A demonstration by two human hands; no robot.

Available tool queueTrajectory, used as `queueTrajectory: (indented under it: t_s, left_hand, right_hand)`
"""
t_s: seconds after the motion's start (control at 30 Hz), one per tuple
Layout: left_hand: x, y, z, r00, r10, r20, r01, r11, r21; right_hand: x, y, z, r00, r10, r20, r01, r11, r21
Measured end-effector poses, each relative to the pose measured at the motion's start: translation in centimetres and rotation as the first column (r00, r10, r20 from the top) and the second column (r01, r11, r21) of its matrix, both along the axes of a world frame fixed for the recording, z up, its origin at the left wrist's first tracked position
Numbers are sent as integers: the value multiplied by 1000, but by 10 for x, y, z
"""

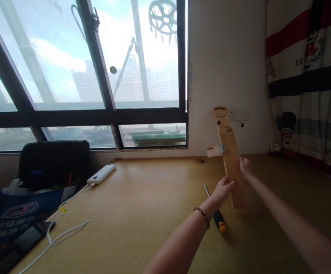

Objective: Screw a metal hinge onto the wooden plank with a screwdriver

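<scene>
A long wooden board stands tilted above the table, held between my two hands. My left hand grips its left edge low down, thumb across the face. On the right edge, slightly higher, my right hand is closed around the board. A metal hinge sits at the board's left edge and joins it to a small wooden piece sticking out leftward. Under my left wrist lies a screwdriver with a dark blue and yellow handle; my forearm hides part of its shaft.
The wooden table runs back to the wall. A white power bank with a white cable lies on its left side. Beyond the left edge are a black chair and a blue bag. A patterned curtain hangs at right.
</scene>
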State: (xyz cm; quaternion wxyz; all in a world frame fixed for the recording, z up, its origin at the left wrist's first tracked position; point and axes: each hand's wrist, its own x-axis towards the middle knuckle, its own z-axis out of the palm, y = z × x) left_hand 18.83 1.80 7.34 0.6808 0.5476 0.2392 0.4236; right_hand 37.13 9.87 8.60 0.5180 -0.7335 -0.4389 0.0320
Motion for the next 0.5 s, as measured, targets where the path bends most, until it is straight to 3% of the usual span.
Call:
queueTrajectory:
  t_s: [0.33, 0.5]
  left_hand:
    - [5, 22, -21, 984, -1, -179, 11, 999, 53]
    - [-19, 25, -25, 968, -27, -249, 71, 983, 171]
  right_hand:
    - [13, 26, -21, 995, 16, -99, -10, 998, 59]
    - [20, 34, -22, 990, 57, -129, -47, 996, 80]
